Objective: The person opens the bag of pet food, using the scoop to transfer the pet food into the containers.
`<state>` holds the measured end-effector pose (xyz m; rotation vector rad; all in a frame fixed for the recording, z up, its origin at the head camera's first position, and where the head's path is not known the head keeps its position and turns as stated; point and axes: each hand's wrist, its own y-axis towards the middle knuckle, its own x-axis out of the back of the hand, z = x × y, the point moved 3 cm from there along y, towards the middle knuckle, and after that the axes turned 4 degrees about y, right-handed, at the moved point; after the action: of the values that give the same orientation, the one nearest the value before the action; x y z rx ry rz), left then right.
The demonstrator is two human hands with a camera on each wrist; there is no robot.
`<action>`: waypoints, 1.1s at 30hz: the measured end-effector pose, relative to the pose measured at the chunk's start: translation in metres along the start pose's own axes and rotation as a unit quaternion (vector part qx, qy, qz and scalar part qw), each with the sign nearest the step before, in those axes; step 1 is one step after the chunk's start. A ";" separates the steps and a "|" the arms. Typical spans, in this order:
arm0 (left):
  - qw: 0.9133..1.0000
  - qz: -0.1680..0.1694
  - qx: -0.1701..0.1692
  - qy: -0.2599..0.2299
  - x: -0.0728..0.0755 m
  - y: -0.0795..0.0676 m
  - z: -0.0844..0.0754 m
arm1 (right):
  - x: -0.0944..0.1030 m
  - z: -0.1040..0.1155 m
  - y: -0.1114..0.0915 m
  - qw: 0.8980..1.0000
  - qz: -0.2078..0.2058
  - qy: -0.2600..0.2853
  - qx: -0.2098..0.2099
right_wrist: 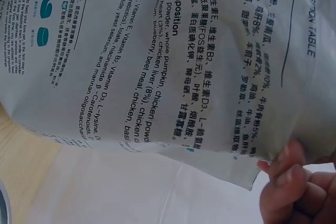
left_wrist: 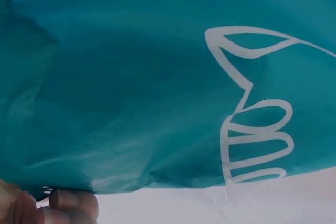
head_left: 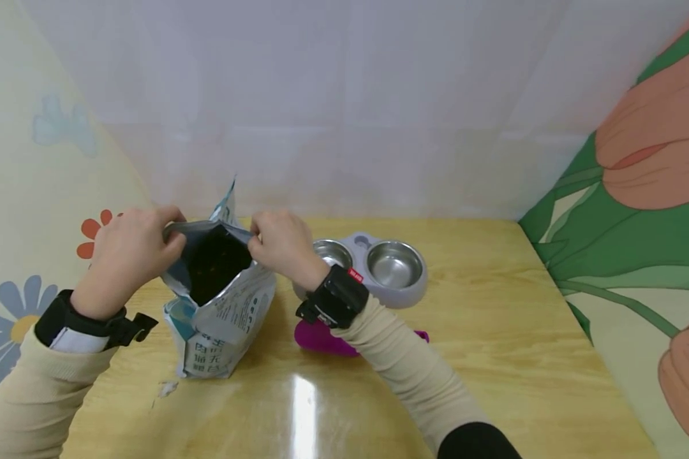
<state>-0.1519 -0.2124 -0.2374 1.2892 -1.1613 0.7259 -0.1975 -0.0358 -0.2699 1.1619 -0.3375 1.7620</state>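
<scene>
A pet food bag in silver-white and teal stands upright at the left of the table, its mouth spread wide. Dark shadow fills the inside, with a few brownish bits showing. My left hand pinches the left side of the rim, thumb on the inner face. On the opposite side my right hand grips the rim between thumb and fingers. Printed ingredient text covers the bag's side in the right wrist view. The left wrist view is mostly teal film with a white line drawing, fingertips at its edge.
Right of the bag sits a lavender double-bowl stand with two steel bowls, the left one partly behind my right hand. A magenta scoop-like object lies under my right forearm. A white sheet hangs behind the wooden table.
</scene>
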 end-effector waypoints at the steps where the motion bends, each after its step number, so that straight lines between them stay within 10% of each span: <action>1: 1.000 0.001 0.000 -0.002 -0.001 0.000 0.001 | -0.001 0.000 0.000 1.000 0.000 0.000 0.000; 21: 1.000 -0.013 0.009 0.002 -0.001 -0.008 0.011 | -0.006 -0.001 0.002 1.000 0.011 -0.002 0.006; 33: 0.996 0.061 -0.046 0.038 0.007 0.011 -0.001 | 0.002 0.010 0.025 0.999 0.023 -0.043 0.015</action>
<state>-0.1600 -0.2109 -0.2269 1.1121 -1.2046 0.7950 -0.2131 -0.0536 -0.2566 1.2626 -0.3935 1.7650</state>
